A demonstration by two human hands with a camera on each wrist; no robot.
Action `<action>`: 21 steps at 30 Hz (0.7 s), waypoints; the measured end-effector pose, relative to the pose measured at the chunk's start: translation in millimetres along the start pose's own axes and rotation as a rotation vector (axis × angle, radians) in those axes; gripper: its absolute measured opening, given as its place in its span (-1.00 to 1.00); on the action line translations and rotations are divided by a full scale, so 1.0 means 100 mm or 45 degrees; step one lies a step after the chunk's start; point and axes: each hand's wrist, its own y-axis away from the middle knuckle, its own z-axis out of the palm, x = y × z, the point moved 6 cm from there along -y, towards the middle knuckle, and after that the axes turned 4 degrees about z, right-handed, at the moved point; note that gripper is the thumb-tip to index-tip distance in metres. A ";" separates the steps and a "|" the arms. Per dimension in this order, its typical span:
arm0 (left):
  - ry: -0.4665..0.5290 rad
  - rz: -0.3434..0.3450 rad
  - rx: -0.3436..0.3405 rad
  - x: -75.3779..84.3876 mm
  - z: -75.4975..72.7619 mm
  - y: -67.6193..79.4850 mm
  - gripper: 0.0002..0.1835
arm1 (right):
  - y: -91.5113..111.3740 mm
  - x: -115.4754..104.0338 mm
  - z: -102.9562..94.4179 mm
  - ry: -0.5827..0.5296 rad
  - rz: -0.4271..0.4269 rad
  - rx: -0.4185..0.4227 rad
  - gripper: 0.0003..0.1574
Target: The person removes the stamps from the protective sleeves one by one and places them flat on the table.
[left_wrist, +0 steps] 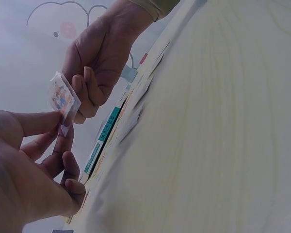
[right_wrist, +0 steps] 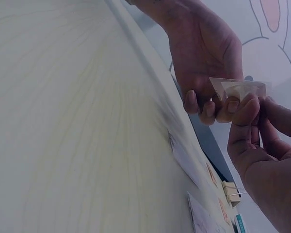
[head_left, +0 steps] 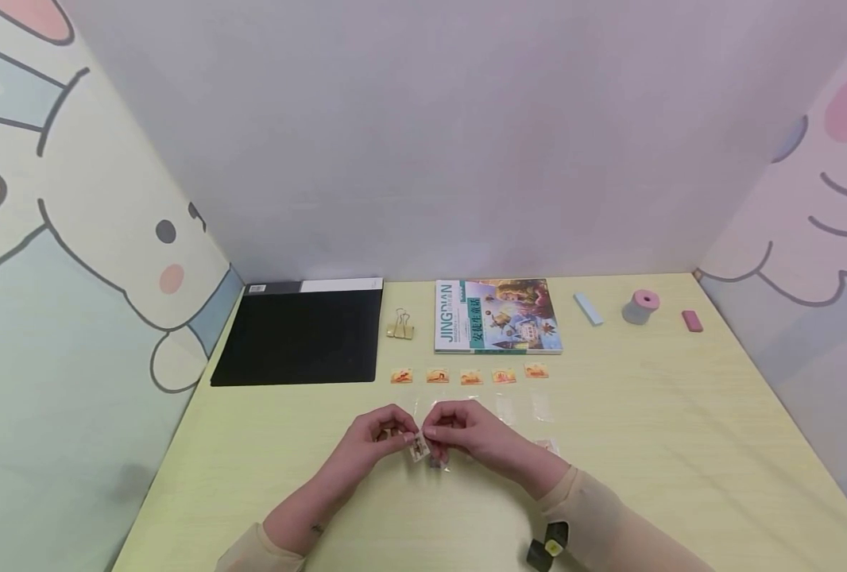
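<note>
In the head view a small clear plastic sleeve with a picture card (head_left: 419, 447) is held up between both hands, over the front part of the table. My left hand (head_left: 377, 435) pinches its edge with thumb and fingers; the left wrist view shows the printed figures on the card (left_wrist: 63, 97) through the plastic. On the other side, my right hand (head_left: 479, 437) pinches the sleeve too, and from the right wrist its pale back and clear flap (right_wrist: 240, 87) show. Beyond the hands lie several clear sleeves (head_left: 540, 405), partly hidden by the right hand.
Small orange picture cards (head_left: 471, 377) form a row below a storybook (head_left: 516, 318). At left are a black board (head_left: 302, 338) and a gold binder clip (head_left: 400, 330). A pale blue stick (head_left: 588, 309), a pink-topped roll (head_left: 638, 308) and a pink block (head_left: 692, 321) lie at right.
</note>
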 end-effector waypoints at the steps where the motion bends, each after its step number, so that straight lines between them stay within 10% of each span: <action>1: 0.005 -0.001 -0.002 0.00 0.00 0.00 -0.76 | 0.00 0.00 0.00 0.007 0.004 0.004 -0.73; 10: 0.024 -0.006 -0.008 -0.02 0.02 0.00 -0.78 | 0.02 -0.04 -0.07 0.110 0.089 0.094 -0.75; 21: -0.401 0.120 0.128 0.04 0.04 0.03 -0.89 | 0.08 -0.16 -0.11 0.583 0.088 0.312 -0.92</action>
